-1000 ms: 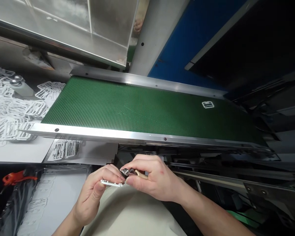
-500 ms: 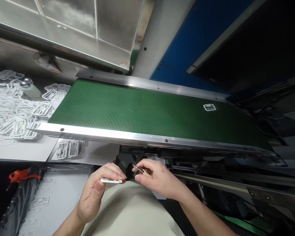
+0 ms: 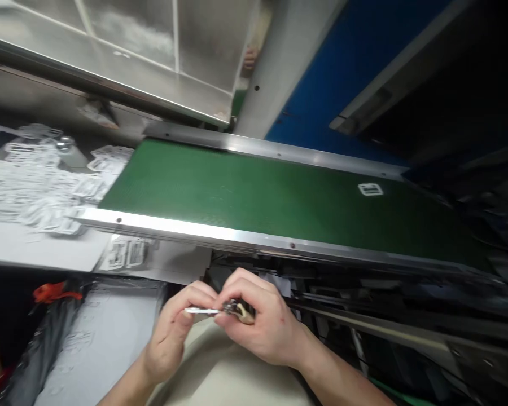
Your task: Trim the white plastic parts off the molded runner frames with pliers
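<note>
My left hand has its grip pinched on a thin white plastic piece, held flat and edge-on just below the conveyor's near rail. My right hand is closed around a small tool whose metal tip meets that piece's end. One more white part lies on the green belt, and others are heaped on the counter at left.

Two hands are showing: the left hand and the right hand. Between them they are gripping one flat white part and one small tool. Far beyond the right hand, one white part is riding one green belt. Beyond the left hand, too many loose white parts are lying on the counter to count.
</note>
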Motion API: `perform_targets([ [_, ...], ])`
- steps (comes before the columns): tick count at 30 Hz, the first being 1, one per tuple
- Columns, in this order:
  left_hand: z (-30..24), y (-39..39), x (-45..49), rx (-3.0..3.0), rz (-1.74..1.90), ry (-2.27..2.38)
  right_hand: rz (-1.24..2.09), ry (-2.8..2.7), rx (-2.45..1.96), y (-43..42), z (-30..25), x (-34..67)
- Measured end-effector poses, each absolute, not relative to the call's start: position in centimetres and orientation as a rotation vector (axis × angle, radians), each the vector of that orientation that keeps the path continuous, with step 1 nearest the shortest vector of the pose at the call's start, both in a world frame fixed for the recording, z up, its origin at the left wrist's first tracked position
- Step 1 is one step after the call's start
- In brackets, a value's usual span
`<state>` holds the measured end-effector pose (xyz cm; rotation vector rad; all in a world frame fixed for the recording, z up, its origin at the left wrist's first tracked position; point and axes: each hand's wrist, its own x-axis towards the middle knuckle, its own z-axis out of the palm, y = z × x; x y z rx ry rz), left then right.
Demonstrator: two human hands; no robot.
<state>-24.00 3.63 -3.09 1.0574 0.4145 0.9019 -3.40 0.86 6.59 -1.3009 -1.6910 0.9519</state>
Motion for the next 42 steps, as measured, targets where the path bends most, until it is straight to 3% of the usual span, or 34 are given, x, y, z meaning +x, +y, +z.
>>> perform_targets([
  [5, -1.5, 3.9, -23.2, 1.072, 0.864, 0.519, 0.886, -1.77, -1.384, 1.3, 6.0, -2.6],
  [12, -3.7, 2.7, -23.3, 0.879, 0.911, 0.77, 0.748, -1.741, -1.503, 2.0, 5.1, -2.3],
  [17, -5.4, 1.7, -23.8, 0.759, 0.975, 0.935, 0.834, -1.743, -1.595, 1.9, 4.5, -2.7],
  [42, -7.4, 2.3, -24.6, 0.906, 1.037, 0.926, 0.824, -1.655, -1.208, 1.3, 3.5, -4.3],
])
